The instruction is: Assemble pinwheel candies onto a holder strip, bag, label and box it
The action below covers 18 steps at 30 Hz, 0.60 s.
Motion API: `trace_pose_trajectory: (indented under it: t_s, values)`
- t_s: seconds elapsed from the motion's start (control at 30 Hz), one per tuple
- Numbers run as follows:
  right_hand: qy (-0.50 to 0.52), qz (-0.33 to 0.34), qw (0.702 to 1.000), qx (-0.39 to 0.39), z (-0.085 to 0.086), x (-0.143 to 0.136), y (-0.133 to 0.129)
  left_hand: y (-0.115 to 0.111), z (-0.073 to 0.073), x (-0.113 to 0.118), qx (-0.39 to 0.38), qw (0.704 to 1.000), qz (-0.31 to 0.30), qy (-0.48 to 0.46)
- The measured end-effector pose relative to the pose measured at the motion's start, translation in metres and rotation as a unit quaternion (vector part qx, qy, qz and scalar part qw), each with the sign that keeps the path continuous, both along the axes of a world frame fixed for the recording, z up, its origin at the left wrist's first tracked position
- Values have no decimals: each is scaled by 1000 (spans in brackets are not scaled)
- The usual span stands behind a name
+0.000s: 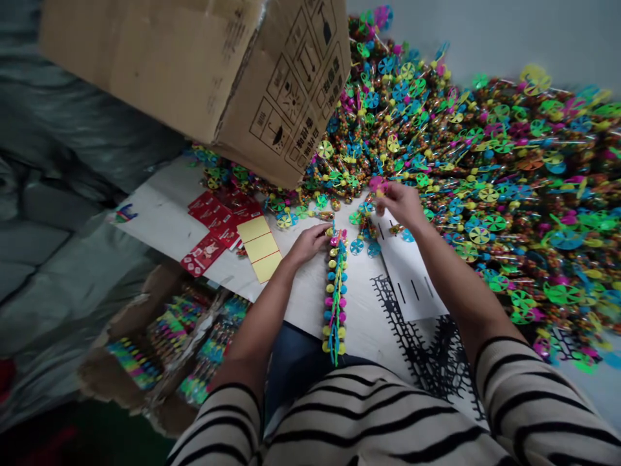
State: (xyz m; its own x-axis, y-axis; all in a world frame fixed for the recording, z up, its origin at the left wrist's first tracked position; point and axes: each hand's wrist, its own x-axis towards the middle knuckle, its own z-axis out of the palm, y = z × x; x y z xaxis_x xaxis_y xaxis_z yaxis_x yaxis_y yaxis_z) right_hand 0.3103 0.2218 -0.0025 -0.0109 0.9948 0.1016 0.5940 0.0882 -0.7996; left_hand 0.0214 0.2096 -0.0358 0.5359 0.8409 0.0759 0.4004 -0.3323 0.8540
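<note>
On the white table [305,285], a long double row of colourful toy pieces [334,298] points toward the body. My left hand [310,243] is at its far end, fingers bent together against the end piece. My right hand [402,204] pinches a small toy with a pink top [378,186] at the edge of the big heap. Below that hand lies a white slotted sheet [412,278]. Loose toys with blue and green wheels [358,246] rest between the two hands.
A large cardboard box [286,97] stands at the upper left. The toy heap [490,188] spreads over the right side. Red cards [213,220] and a yellow card strip [261,248] lie left. An open carton [101,336] holds packed toys lower left; black netting [402,333] lies near me.
</note>
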Motion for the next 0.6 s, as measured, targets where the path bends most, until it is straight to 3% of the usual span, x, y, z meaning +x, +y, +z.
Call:
trace_pose_trajectory:
  t_s: [0.1, 0.2, 0.33, 0.6]
  values:
    - [92, 59, 992, -69, -11, -33, -36, 0, -2, 1, -8, 1000, 6, -8]
    - [97, 59, 992, -48, -22, -59, -54, 1, -4, 1, 7, 1000, 5, 1]
    - [115, 99, 988, -40, -31, -72, -55, -2, -4, 0, 36, 999, -10, 16]
    - [180, 109, 976, -50, -39, -84, -46, -8, -8, 1, 77, 995, 3, 55]
